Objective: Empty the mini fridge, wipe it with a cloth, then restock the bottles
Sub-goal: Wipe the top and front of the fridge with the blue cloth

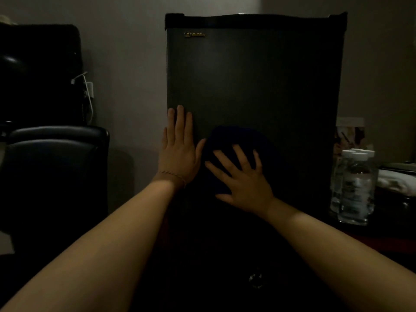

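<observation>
- At the centre of the dim room stands the black mini fridge (254, 86), its door closed and facing the camera.
- At the door's 11 o'clock corner sits a small gold badge (194, 34); its lettering is too blurred to read.
- The left hand (179, 152) lies flat on the door near its 8 o'clock edge, fingers straight and together, pointing to 12 o'clock; a thin bracelet (172, 175) circles the wrist.
- The right hand (243, 179), fingers spread and straight, presses a dark cloth (227, 138) against the door just beside the left hand; the cloth shows beyond the fingertips toward 12 o'clock.
- At 3 o'clock from the fridge, clear bottles (354, 188) with white caps stand clustered on a dark surface; their labels cannot be read.
- At 9 o'clock sits a black padded chair (56, 158), with a white cable (89, 97) hanging at the wall behind it.
</observation>
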The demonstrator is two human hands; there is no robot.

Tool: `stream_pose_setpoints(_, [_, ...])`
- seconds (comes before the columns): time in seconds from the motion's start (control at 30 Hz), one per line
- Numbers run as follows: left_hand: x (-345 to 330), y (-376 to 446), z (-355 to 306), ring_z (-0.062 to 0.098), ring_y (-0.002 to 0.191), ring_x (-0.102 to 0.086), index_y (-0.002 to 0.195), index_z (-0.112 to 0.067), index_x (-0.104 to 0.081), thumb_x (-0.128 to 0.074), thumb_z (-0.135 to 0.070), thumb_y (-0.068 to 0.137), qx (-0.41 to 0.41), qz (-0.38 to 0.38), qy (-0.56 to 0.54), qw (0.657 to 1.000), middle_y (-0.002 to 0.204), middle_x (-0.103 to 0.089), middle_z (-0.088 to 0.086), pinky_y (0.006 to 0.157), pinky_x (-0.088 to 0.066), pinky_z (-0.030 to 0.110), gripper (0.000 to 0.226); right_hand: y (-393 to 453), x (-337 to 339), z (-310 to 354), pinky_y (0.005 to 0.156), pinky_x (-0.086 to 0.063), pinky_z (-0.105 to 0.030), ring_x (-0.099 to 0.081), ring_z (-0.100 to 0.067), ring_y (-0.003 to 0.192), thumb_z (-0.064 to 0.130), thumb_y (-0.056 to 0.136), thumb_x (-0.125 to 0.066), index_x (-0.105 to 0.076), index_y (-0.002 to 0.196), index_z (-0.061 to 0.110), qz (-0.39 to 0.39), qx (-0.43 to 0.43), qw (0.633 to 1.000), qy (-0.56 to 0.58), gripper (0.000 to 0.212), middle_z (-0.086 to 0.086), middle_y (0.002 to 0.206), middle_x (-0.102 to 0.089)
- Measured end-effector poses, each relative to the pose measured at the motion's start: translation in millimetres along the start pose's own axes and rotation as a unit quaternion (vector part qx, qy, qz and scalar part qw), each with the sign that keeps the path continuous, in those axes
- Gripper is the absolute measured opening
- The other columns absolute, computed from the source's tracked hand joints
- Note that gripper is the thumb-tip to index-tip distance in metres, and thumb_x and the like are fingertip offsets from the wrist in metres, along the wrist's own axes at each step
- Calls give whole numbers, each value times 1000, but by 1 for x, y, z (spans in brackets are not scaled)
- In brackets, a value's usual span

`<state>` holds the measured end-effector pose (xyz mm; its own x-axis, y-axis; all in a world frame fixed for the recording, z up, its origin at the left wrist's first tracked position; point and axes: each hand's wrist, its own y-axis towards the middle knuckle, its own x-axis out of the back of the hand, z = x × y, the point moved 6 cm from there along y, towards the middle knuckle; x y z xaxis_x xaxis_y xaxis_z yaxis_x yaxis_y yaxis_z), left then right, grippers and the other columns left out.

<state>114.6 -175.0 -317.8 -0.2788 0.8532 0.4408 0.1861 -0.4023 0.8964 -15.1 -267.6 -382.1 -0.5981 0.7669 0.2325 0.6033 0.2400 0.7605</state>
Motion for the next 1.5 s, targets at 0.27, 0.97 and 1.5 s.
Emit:
stream_pose_setpoints(0.27, [-8,-21,6,21,148,23,154,-24,13,-19,-44,103,20,3,-12,1000,162,22,-1,121,-2,51,63,35,9,-35,101,-12,-65,-16,-35,143,70,65,-69,-26,151,37,-19,95,995,6,102,2,160,-17])
stream_pose_setpoints(0.97, [-12,-30,6,23,146,28,150,-23,23,-20,-48,102,29,5,26,999,157,34,-2,118,9,46,69,179,41,-60,115,10,-52,-9,-37,150,73,86,-37,-26,155,38,-69,-31,997,12,78,-2,166,-16])
stream_pose_setpoints(1.5, [22,21,-9,23,149,16,155,-13,-6,-18,-56,96,-33,-12,73,997,164,6,9,118,10,44,74,140,42,-132,116,4,-60,-4,-36,150,76,83,-33,-18,155,42,-18,-94,995,-1,81,0,167,-9])
